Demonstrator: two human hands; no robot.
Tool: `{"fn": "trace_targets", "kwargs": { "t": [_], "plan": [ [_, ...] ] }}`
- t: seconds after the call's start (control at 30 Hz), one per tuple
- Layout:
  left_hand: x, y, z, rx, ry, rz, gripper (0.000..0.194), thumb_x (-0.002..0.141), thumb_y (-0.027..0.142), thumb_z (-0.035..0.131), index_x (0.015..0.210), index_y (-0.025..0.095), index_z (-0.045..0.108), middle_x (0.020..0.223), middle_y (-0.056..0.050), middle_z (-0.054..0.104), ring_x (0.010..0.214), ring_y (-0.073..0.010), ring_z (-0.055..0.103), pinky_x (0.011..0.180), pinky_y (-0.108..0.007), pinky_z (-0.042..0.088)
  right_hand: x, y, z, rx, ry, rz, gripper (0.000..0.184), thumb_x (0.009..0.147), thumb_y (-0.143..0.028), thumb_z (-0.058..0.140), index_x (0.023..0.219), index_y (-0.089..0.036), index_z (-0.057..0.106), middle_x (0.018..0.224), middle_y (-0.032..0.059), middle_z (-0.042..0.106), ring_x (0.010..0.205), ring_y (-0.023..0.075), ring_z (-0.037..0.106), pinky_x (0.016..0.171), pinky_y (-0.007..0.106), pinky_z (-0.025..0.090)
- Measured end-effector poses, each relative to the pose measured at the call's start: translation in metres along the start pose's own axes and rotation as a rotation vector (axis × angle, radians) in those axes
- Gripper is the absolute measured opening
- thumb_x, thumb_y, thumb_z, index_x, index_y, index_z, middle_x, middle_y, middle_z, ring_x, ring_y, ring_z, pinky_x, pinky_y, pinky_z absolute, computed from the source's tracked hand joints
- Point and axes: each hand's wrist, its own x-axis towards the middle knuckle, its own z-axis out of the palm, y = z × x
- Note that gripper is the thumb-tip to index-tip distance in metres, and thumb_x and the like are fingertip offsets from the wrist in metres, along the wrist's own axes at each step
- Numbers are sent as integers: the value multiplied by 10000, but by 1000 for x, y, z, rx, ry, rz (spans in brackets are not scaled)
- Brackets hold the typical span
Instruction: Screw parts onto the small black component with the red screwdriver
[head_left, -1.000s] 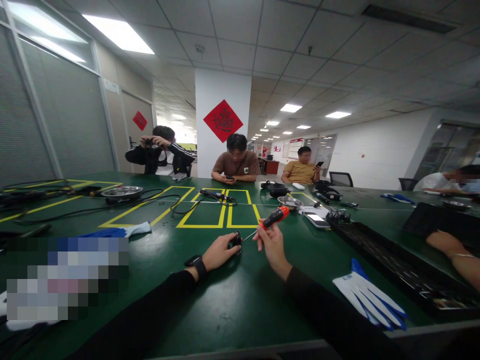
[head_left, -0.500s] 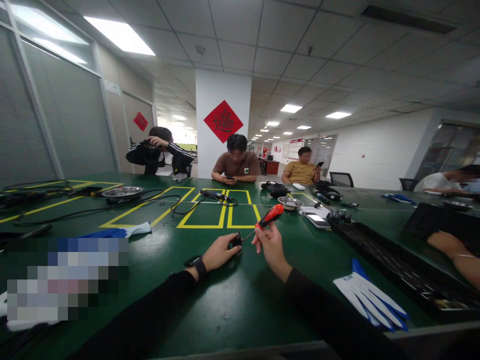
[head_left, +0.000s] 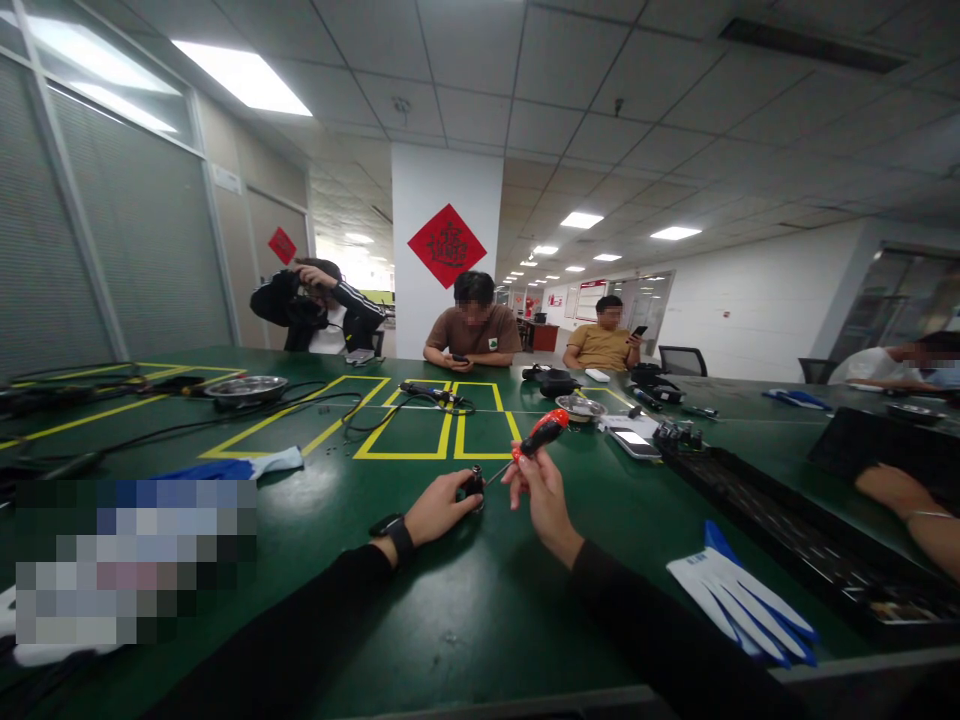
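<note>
My left hand (head_left: 441, 508) is closed around a small dark cylindrical part (head_left: 475, 482), keeping it upright just over or on the green table (head_left: 360, 630); a dark band circles that wrist. In my right hand (head_left: 546, 500) is a red and black screwdriver (head_left: 545, 433), pinched near the base of its handle. Its handle tilts up to the right, and the thin shaft points down-left at the dark part. Whether the tip touches the part I cannot tell. Fingers partly cover the dark part.
A white and blue glove (head_left: 739, 605) lies right of my right arm, beside a long black tray (head_left: 810, 540) of small parts. A phone (head_left: 634, 440) and a metal bowl (head_left: 579, 405) sit beyond. Cables and another bowl (head_left: 246, 388) are at left. Several people sit around the table.
The screwdriver's handle has turned, showing more black and less red. Both hands stay in nearly the same place, with the left still holding the dark part.
</note>
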Motion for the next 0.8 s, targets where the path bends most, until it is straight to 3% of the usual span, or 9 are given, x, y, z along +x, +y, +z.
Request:
{"fn": "trace_targets", "kwargs": {
  "t": [0.13,0.3,0.53,0.8],
  "plan": [
    [0,-1,0,1,-1,6,263,770,267,533,1005,177,611,988,-52,655,891,-194,585,824,-275,423,3,5,-2,-22,16,5,232,796,-341,541,938,-200,424,572,-66,550,323,50,429,319,152,343],
    [0,-2,0,9,-5,5,255,770,270,533,992,171,611,975,-54,655,874,-192,586,809,-274,428,4,4,-2,-28,62,17,344,727,-304,633,980,-195,427,570,-65,552,365,69,473,342,163,368],
    [0,-1,0,17,-4,-1,257,769,285,531,987,174,611,961,-53,657,862,-195,588,791,-271,432,-1,-1,0,11,-14,-11,327,830,-332,471,1120,-183,460,674,-23,571,380,65,472,369,191,377],
    [1,0,0,-2,-2,-17,257,758,271,537,981,171,615,956,-56,657,869,-200,583,809,-283,430,1,2,1,-25,8,-3,250,802,-334,531,994,-192,457,627,-46,563,332,51,430,324,169,329]
  ]
}}
